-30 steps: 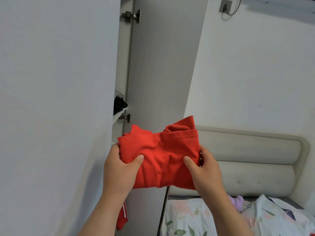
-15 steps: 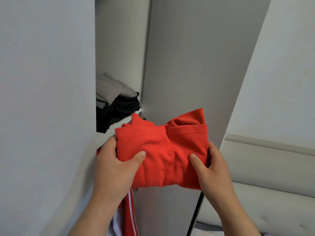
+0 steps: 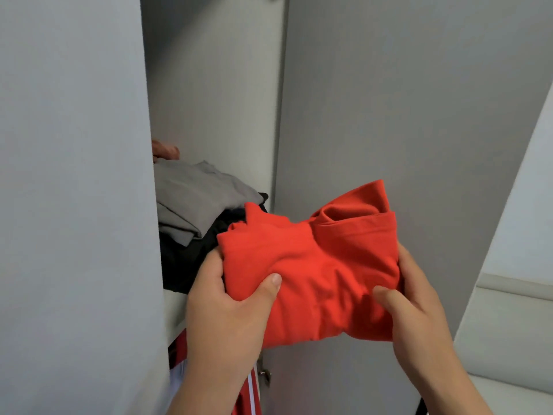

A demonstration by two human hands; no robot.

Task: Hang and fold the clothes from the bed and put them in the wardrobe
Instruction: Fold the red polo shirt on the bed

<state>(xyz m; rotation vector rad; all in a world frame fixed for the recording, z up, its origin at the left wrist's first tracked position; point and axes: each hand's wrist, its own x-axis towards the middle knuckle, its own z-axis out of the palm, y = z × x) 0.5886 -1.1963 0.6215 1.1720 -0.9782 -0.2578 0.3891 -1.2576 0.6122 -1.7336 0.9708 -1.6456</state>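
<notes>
A folded red garment [image 3: 317,265] is held up in front of the open wardrobe. My left hand [image 3: 227,307] grips its left edge, thumb on top. My right hand [image 3: 416,307] grips its right edge, thumb pressed onto the cloth. Just beyond the garment's left corner, a white wardrobe shelf [image 3: 173,310] carries a stack of folded clothes: a grey piece [image 3: 194,199] on top of black ones [image 3: 185,262]. A bit of pinkish cloth [image 3: 164,149] shows behind the stack.
The closed wardrobe door [image 3: 74,175] fills the left side. The open door [image 3: 404,115] stands to the right of the gap, a hinge [image 3: 264,375] low on it. A red garment with white stripes [image 3: 248,393] hangs below the shelf. The padded headboard [image 3: 508,339] is at right.
The view has swung left and closer to the wardrobe opening. Both hands have carried the red garment nearer to the shelf; more of the grey and black stack shows.
</notes>
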